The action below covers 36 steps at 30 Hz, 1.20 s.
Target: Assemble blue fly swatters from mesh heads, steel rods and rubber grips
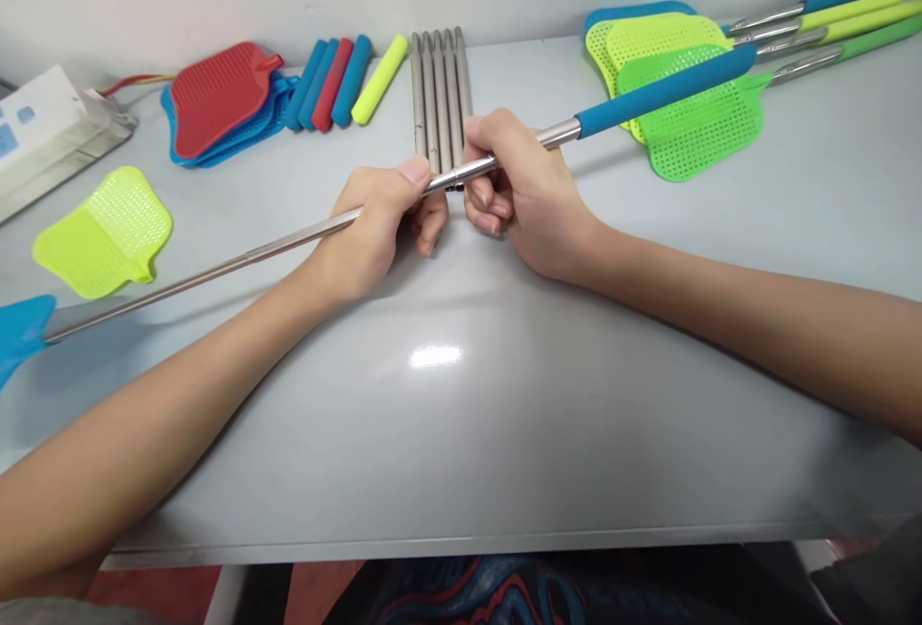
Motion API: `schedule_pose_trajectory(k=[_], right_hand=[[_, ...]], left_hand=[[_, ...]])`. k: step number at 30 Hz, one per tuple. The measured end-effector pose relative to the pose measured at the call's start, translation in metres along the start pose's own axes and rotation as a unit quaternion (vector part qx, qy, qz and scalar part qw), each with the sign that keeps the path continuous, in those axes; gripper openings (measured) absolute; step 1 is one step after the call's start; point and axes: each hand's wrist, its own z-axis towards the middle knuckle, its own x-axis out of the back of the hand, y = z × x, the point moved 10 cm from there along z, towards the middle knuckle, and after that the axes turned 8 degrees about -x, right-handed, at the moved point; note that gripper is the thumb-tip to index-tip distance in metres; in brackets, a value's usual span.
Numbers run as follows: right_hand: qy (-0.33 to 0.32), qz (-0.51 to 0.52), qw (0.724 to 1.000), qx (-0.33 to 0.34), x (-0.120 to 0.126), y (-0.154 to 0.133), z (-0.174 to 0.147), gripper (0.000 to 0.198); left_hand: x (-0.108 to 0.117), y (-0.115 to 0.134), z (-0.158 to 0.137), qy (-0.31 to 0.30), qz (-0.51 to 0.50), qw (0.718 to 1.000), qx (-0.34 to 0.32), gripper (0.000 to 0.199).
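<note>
A telescopic fly swatter (288, 239) is held across the middle of the table, its metal rod drawn out long. Its blue grip (667, 90) points up to the right, and its blue paddle (21, 329) is cut off by the left edge of the view. My left hand (381, 212) closes on the rod with the thumb on top. Close beside it, my right hand (522, 188) pinches the thicker part of the rod, just below the blue grip. Behind both hands lie several loose metal rods (441, 92) side by side, their near ends partly hidden by my fingers.
Red and blue paddles (222, 97) are stacked at the back left, beside several coloured grip sleeves (338, 83). A yellow paddle (108, 231) lies nearer, by a white power strip (50, 135). Swatters with green (695, 116), yellow and blue paddles overlap at the back right.
</note>
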Motion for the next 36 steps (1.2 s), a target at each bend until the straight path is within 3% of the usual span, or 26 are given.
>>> schedule_pose_trajectory(k=[36], right_hand=[[-0.012, 0.009, 1.000, 0.014, -0.0008, -0.0017, -0.0015, 0.044]], left_hand=[[0.0030, -0.0061, -0.0010, 0.012, 0.000, 1.000, 0.020, 0.055]])
